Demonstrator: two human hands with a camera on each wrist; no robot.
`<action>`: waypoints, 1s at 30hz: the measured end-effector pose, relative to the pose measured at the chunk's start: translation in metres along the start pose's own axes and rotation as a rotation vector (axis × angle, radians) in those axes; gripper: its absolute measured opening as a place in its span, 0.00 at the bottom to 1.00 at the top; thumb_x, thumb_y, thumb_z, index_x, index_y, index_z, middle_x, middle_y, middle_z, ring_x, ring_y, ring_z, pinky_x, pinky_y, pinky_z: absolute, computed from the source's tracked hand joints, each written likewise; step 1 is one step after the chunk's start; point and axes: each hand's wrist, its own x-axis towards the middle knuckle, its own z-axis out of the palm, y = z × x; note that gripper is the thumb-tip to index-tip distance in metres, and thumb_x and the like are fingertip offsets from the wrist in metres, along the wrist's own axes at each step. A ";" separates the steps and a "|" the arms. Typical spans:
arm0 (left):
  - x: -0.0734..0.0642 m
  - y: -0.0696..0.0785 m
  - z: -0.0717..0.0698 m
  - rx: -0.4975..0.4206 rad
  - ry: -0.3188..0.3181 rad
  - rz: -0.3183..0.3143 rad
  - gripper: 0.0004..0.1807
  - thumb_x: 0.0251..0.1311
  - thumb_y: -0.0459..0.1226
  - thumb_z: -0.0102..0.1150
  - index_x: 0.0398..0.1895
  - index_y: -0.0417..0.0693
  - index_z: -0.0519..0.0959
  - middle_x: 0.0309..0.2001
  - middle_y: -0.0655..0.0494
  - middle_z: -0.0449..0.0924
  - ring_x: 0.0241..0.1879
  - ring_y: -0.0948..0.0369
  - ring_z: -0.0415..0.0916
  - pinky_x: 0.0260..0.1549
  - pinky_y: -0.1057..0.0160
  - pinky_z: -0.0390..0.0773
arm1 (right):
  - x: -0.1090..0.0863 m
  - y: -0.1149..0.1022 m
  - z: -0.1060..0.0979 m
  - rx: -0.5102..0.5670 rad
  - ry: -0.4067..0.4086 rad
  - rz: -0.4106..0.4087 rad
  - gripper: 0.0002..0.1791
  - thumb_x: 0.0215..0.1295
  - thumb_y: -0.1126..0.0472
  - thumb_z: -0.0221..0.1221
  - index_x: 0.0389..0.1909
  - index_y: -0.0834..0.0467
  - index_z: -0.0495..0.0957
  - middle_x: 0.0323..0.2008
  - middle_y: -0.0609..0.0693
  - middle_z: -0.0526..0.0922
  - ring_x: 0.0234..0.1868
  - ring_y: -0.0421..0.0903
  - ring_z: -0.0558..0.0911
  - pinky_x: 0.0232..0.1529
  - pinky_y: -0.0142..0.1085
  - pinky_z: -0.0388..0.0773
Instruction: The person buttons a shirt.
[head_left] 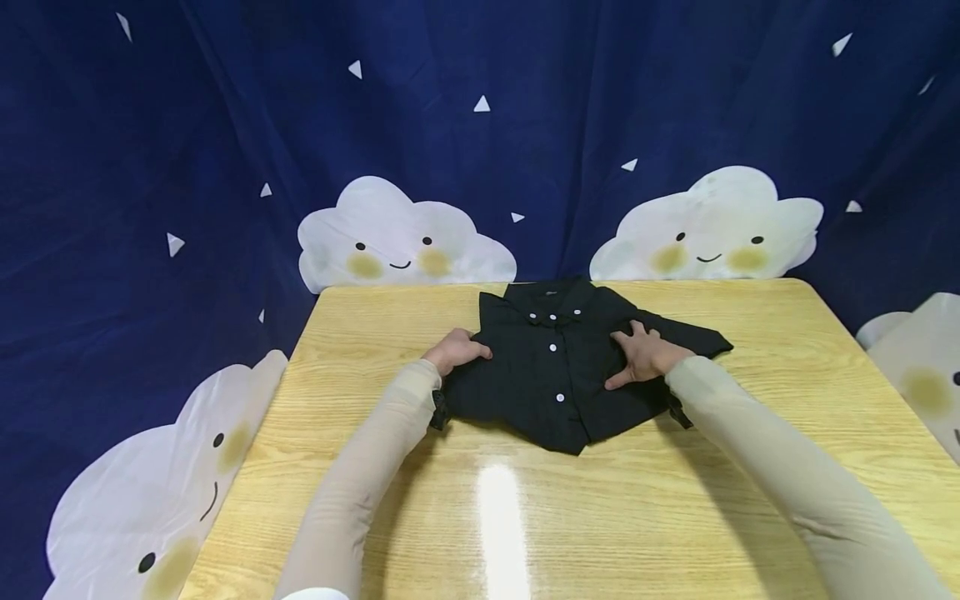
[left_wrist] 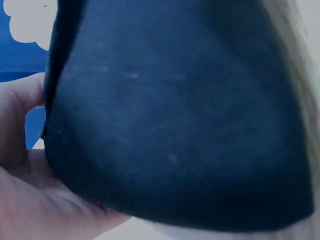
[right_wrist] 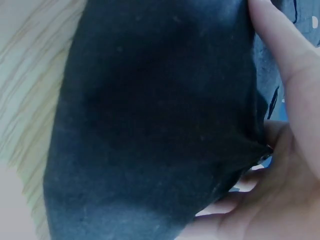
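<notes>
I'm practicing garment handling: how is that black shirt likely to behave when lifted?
The black shirt will probably flop, since its cloth bends and creases in the right wrist view. It looks light for its size, being seemingly thin fabric. It may sag unevenly, as one sleeve sticks out to the side.

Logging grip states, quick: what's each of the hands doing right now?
Left hand: holding the black shirt at its side.
Right hand: open, spread on the shirt.

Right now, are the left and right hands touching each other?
Apart: the head view shows a wide stretch of black shirt between the left hand and the right hand.
</notes>
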 end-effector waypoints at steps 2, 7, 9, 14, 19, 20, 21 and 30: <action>-0.001 0.002 0.001 0.021 0.001 0.010 0.35 0.58 0.38 0.56 0.68 0.34 0.60 0.63 0.39 0.65 0.59 0.46 0.66 0.58 0.52 0.66 | 0.000 0.001 0.000 0.005 0.005 0.002 0.64 0.42 0.29 0.65 0.71 0.63 0.51 0.67 0.73 0.42 0.63 0.76 0.52 0.53 0.69 0.58; -0.005 0.010 0.001 0.138 0.077 0.115 0.35 0.60 0.37 0.53 0.70 0.36 0.57 0.64 0.40 0.65 0.60 0.46 0.66 0.58 0.51 0.65 | 0.000 0.002 0.000 0.004 0.010 -0.006 0.66 0.44 0.30 0.65 0.72 0.65 0.45 0.69 0.73 0.41 0.64 0.76 0.51 0.57 0.67 0.55; -0.005 0.012 0.000 0.231 0.142 0.151 0.34 0.61 0.38 0.54 0.70 0.37 0.59 0.63 0.41 0.66 0.59 0.46 0.67 0.57 0.51 0.67 | 0.001 0.002 0.000 -0.001 0.012 -0.012 0.66 0.45 0.30 0.65 0.72 0.67 0.44 0.68 0.74 0.41 0.63 0.78 0.50 0.57 0.67 0.55; -0.007 0.012 -0.002 0.367 0.234 0.174 0.32 0.62 0.43 0.57 0.68 0.40 0.63 0.62 0.43 0.68 0.59 0.48 0.68 0.56 0.52 0.68 | 0.000 0.003 -0.002 -0.006 0.021 -0.005 0.65 0.44 0.29 0.64 0.71 0.68 0.47 0.68 0.75 0.43 0.64 0.78 0.49 0.55 0.69 0.54; -0.010 0.007 -0.010 0.247 0.149 0.219 0.29 0.65 0.47 0.54 0.65 0.41 0.66 0.58 0.44 0.72 0.55 0.50 0.71 0.54 0.53 0.69 | 0.002 0.011 -0.003 -0.004 0.138 -0.039 0.57 0.52 0.27 0.55 0.68 0.69 0.57 0.64 0.75 0.54 0.63 0.75 0.54 0.54 0.71 0.53; -0.010 0.007 -0.012 0.210 0.106 0.227 0.29 0.65 0.47 0.54 0.65 0.41 0.67 0.59 0.45 0.72 0.56 0.50 0.71 0.55 0.53 0.69 | 0.003 0.013 -0.003 -0.004 0.172 -0.052 0.55 0.55 0.27 0.52 0.67 0.70 0.59 0.63 0.75 0.57 0.62 0.75 0.56 0.54 0.70 0.54; -0.011 0.007 -0.014 0.185 0.063 0.229 0.29 0.65 0.47 0.54 0.65 0.41 0.67 0.60 0.46 0.71 0.57 0.50 0.70 0.56 0.53 0.68 | 0.003 0.016 -0.003 -0.005 0.205 -0.066 0.52 0.58 0.28 0.50 0.65 0.70 0.62 0.61 0.75 0.61 0.60 0.75 0.59 0.55 0.69 0.55; -0.014 0.011 -0.022 0.161 -0.212 0.135 0.34 0.68 0.54 0.43 0.68 0.40 0.63 0.68 0.46 0.60 0.68 0.52 0.55 0.64 0.55 0.55 | 0.006 0.028 -0.009 -0.045 0.175 -0.109 0.47 0.57 0.35 0.59 0.59 0.73 0.67 0.54 0.74 0.68 0.55 0.73 0.66 0.53 0.61 0.64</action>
